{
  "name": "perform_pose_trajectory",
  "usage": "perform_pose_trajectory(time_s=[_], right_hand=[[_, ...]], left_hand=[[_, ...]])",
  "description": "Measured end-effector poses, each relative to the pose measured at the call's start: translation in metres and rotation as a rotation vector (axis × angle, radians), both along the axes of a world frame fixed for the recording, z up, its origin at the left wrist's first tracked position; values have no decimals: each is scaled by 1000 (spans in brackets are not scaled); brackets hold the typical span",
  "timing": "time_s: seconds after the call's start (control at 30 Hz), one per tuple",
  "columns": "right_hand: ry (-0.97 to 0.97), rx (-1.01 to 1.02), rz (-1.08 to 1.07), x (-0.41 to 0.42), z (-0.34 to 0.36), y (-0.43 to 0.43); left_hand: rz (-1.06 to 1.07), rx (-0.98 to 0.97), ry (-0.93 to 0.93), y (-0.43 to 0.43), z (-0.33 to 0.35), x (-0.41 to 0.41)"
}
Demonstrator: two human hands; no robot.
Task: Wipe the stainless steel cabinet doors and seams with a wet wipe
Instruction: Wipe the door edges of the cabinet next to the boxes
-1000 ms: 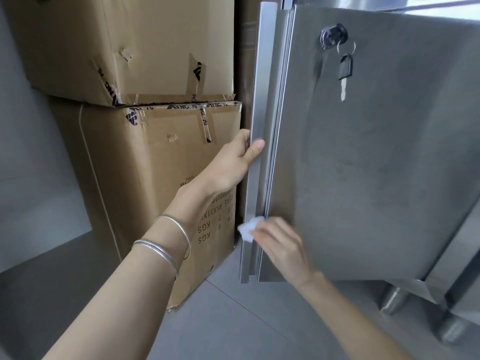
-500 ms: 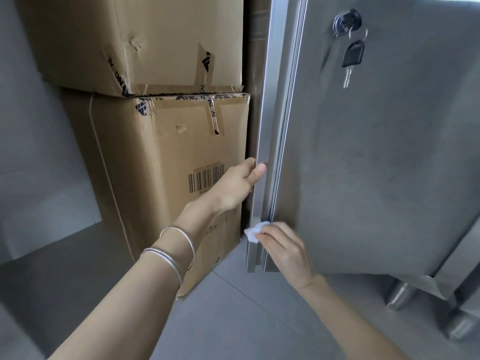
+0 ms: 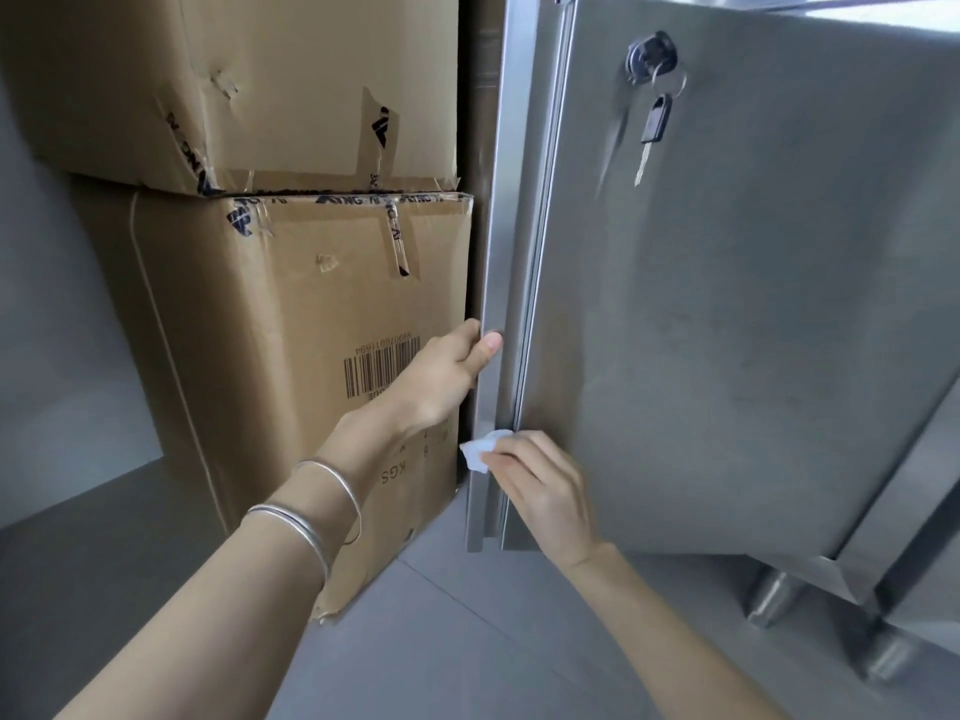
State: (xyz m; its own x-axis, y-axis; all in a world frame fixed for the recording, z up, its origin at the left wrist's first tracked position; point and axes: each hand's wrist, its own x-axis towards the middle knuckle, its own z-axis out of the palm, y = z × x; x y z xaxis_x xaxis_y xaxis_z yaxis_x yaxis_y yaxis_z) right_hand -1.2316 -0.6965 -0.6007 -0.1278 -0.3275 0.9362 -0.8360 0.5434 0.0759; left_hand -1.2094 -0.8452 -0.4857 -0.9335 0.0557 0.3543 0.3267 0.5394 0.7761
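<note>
A stainless steel cabinet door (image 3: 727, 314) stands open toward me, filling the right of the view. Its vertical edge strip (image 3: 501, 241) and the seam beside it run down the middle. My left hand (image 3: 447, 371) grips that strip, thumb on its front face and fingers behind. My right hand (image 3: 540, 485) holds a small white wet wipe (image 3: 480, 452) against the lower part of the strip and seam. Most of the wipe is hidden under my fingers.
A lock with a black key (image 3: 655, 119) hanging from it sits high on the door. Two stacked cardboard boxes (image 3: 291, 314) stand close to the left of the door edge. Grey floor tiles (image 3: 441, 652) lie below, and cabinet legs (image 3: 769, 595) show at lower right.
My right hand with the wipe has moved a little down the door's edge strip. My left hand has slid lower on the strip. The camera has shifted.
</note>
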Motion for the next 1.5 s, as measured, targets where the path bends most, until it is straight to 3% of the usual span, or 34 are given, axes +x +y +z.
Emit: perform_pose_trajectory(time_s=[0.1,0.23,0.43,0.53,0.67,0.73,0.93,1.13,1.3,1.5], right_hand=[[-79,40,66,5,-39,5],[-243,304,32,16,-96,13],[-317,390,-23,26,-100,9],[-296,241,86,34,-76,18],[-267,-301,32,21,1,19],[-216,-408,-2,16,29,8],[-106,-152,-130,24,12,-9],[78,-203,-121,9,67,-12],[72,-97,-203,16,41,-7],[218,-202,-344,5,95,-7]], left_hand=[[4,-7,7,0,-2,2],[7,-9,13,1,-3,6],[-19,33,-9,0,-3,2],[-31,34,-2,-1,-4,2],[-29,73,-5,0,-3,1],[-44,104,-18,1,-3,3],[-65,135,-60,1,0,10],[-57,122,-62,3,1,11],[-25,87,-19,5,5,11],[-72,144,-54,1,1,8]])
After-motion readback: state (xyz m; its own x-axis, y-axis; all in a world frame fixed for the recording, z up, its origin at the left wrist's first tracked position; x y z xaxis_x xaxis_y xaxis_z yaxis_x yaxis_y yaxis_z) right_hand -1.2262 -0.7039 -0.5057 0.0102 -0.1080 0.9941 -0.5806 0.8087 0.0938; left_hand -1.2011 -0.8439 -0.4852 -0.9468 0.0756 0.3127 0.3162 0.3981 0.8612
